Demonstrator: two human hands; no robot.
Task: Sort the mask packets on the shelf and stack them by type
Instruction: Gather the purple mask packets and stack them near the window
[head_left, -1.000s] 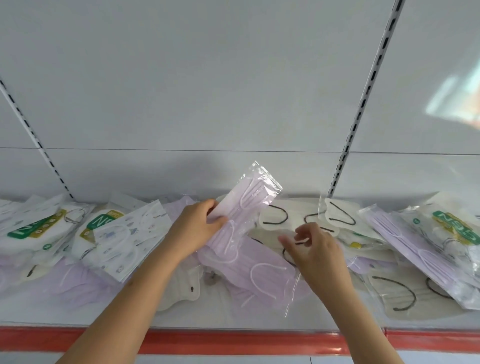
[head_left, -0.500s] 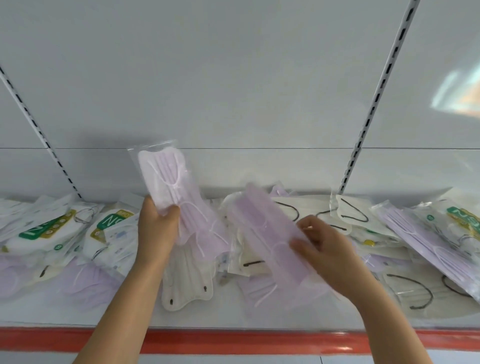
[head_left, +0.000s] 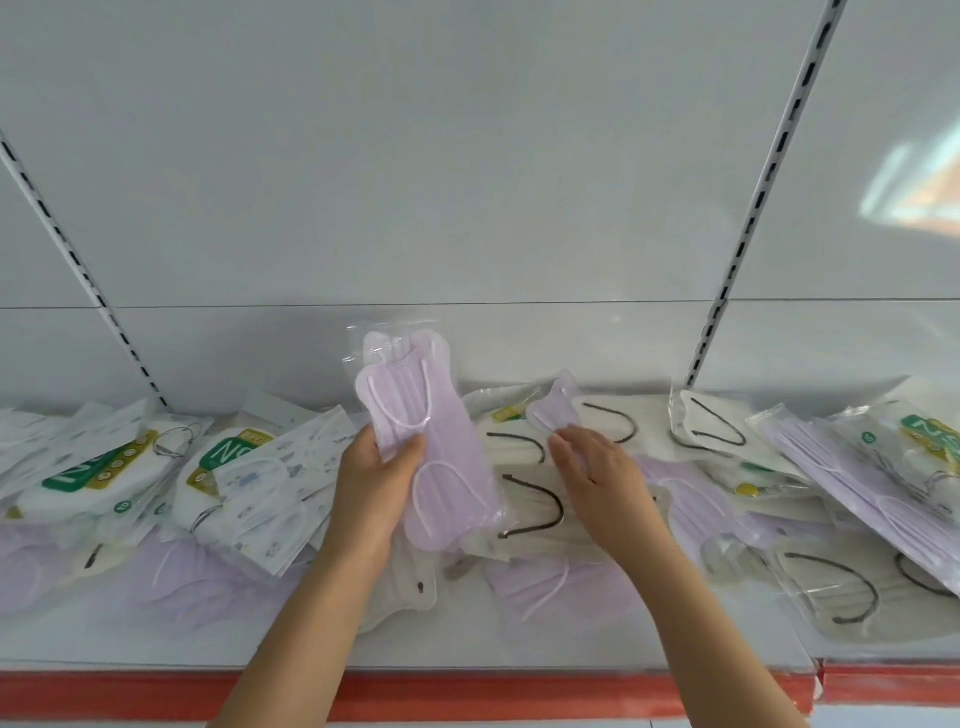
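Much of the heap on the white shelf (head_left: 363, 644) is hard to sort by eye: pale lilac packets lie under other wrappers at the left and centre, their outlines blurred by glossy plastic, and the piles at both edges are cut off by the frame. The left hand (head_left: 371, 488) grips a small stack of clear-wrapped lilac pleated mask packets (head_left: 431, 447) with white ear loops, thumb clamped across the front, the other fingers hidden behind; the stack is held upright above the shelf's middle (how many packets it holds I cannot tell). The right hand (head_left: 597, 473) reaches over cream masks with black ear loops (head_left: 530, 499), fingers together and slightly bent, tips at the edge of another lilac packet (head_left: 553, 408) that pokes up from the pile; whether they pinch it is unclear. White packets with green labels (head_left: 98, 467) crowd the left, a slanted lilac pile (head_left: 852, 478) the right. A red strip (head_left: 467, 696) edges the shelf front.
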